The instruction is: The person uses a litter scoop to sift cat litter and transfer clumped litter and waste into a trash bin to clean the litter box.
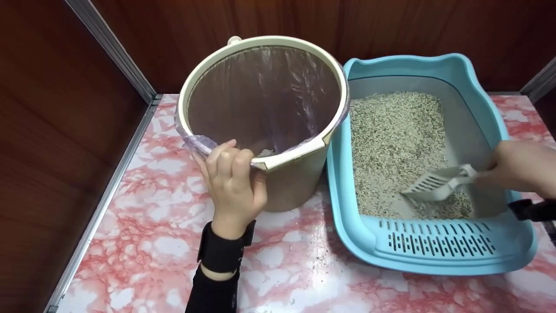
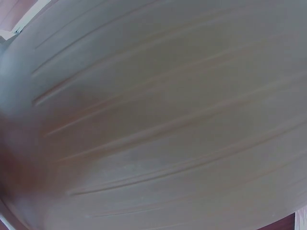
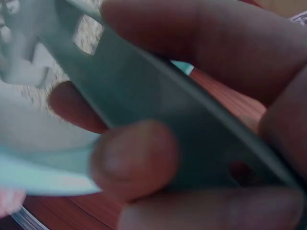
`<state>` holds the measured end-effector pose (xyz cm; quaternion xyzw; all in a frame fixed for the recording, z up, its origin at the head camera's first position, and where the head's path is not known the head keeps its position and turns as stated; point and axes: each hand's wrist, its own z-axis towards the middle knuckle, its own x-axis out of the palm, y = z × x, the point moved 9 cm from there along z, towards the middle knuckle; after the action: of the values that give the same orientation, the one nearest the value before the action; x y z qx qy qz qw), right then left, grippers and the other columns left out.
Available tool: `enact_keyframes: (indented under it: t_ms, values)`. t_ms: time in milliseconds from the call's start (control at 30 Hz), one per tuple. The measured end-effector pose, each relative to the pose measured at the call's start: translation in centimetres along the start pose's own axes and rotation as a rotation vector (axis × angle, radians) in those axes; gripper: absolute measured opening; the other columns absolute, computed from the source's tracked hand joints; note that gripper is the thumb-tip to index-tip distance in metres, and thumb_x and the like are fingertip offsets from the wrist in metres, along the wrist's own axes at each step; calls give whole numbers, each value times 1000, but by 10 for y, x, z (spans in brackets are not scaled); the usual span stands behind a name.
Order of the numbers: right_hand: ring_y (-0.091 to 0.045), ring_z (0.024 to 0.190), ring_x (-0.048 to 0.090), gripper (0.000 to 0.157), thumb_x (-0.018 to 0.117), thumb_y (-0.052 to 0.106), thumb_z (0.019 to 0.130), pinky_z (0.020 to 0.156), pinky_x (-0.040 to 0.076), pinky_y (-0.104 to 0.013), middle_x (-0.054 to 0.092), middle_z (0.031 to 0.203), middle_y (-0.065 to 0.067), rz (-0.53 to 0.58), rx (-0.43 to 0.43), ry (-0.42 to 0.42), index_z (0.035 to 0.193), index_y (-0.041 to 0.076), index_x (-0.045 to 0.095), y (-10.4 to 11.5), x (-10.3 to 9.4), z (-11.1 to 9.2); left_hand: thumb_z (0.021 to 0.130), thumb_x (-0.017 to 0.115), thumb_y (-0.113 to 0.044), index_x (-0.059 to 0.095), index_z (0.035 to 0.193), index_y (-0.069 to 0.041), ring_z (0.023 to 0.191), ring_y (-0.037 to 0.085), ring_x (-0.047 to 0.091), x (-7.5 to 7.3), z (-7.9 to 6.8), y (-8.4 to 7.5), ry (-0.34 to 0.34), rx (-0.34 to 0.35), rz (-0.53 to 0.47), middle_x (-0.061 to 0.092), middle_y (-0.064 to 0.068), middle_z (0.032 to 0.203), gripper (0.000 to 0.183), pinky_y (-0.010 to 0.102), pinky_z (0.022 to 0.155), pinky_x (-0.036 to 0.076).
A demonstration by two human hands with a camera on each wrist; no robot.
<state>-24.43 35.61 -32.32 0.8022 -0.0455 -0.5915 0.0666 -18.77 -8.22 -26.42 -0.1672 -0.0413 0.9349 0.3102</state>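
Observation:
My left hand (image 1: 232, 182) grips the near rim of a beige trash bin (image 1: 295, 182), fingers hooked over the edge. A thin purple bag (image 1: 200, 143) lines the bin and folds over its rim. In the left wrist view the ribbed bin wall (image 2: 168, 120) fills nearly everything. My right hand (image 1: 521, 167) holds a slotted grey litter scoop (image 1: 434, 184) by its handle, the front edge down in the litter (image 1: 395, 130). The blue litter box (image 1: 343, 208) surrounds it. Thumb and fingers wrap the scoop handle (image 3: 192, 124) in the right wrist view.
The bin stands right against the box's left side. Some litter grains (image 1: 321, 258) are scattered on the red-and-white marbled table (image 1: 147, 234). Dark wooden panels (image 1: 130, 26) rise behind and at the left. A slotted ledge (image 1: 438, 239) forms the box's front.

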Motion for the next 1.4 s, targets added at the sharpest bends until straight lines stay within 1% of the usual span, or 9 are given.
enact_keyframes:
  t_ms: [133, 233, 467, 633, 767, 833, 1000, 1200, 1400]
  values:
    - [-19, 53, 51, 37, 68, 35, 85, 49, 38, -33, 59, 58, -4, 69, 5, -18, 64, 4, 66, 8, 14, 14, 75, 58, -12, 53, 96, -6, 109, 30, 55, 0, -2, -1, -1, 0, -5, 55, 10, 92, 22, 77, 108, 15]
    - [-19, 53, 48, 39, 65, 39, 88, 48, 37, -33, 55, 59, -4, 99, 22, -44, 68, 6, 65, 17, 25, 28, 76, 58, -12, 53, 96, -6, 110, 30, 55, -1, -2, -1, -2, -2, -6, 55, 11, 92, 22, 78, 108, 14]
    - [-21, 55, 47, 46, 58, 47, 94, 47, 38, -34, 47, 60, -3, 108, 82, -64, 63, 13, 48, 33, 35, 54, 76, 57, -12, 53, 94, -6, 108, 30, 55, -2, -3, 0, -11, 0, -1, 54, 11, 90, 19, 75, 109, 16]
    - [-23, 57, 48, 44, 55, 42, 96, 49, 40, -34, 49, 64, -7, 129, 70, -74, 71, 7, 52, 30, 45, 72, 78, 57, -13, 53, 94, -5, 107, 30, 55, -1, -2, 0, -12, 10, 8, 53, 11, 87, 17, 71, 111, 18]
    - [-22, 59, 48, 38, 49, 33, 101, 50, 42, -33, 52, 71, -11, 168, 54, -67, 90, -2, 54, 29, 67, 88, 77, 56, -10, 53, 93, -6, 107, 30, 55, -1, -2, 1, -11, 12, -2, 52, 10, 87, 18, 71, 111, 18]
    - [-22, 60, 48, 37, 46, 32, 102, 51, 41, -32, 50, 74, -12, 183, 57, -71, 95, -3, 51, 28, 77, 95, 75, 55, -9, 53, 93, -5, 107, 30, 54, -1, -3, 1, -11, 13, -6, 52, 10, 87, 19, 71, 111, 18]
    - [-26, 65, 49, 41, 48, 36, 102, 54, 39, -33, 52, 79, -16, 212, 69, -105, 99, -5, 50, 20, 88, 101, 74, 55, -9, 53, 93, -5, 107, 30, 54, -1, -4, 0, -10, 19, 1, 51, 11, 87, 20, 68, 111, 19]
    - [-23, 62, 48, 38, 52, 34, 100, 52, 38, -31, 51, 75, -13, 249, 62, -134, 95, -4, 52, 19, 86, 101, 72, 54, -7, 53, 93, -6, 108, 29, 53, -1, -2, 0, -15, 17, -9, 51, 11, 87, 21, 66, 112, 19]
    - [-22, 59, 46, 38, 53, 32, 99, 51, 36, -31, 50, 73, -13, 277, 35, -194, 92, -5, 54, 19, 81, 101, 74, 54, -7, 53, 93, -6, 107, 30, 53, 0, -3, 1, -15, 18, -8, 51, 10, 87, 19, 69, 111, 19]
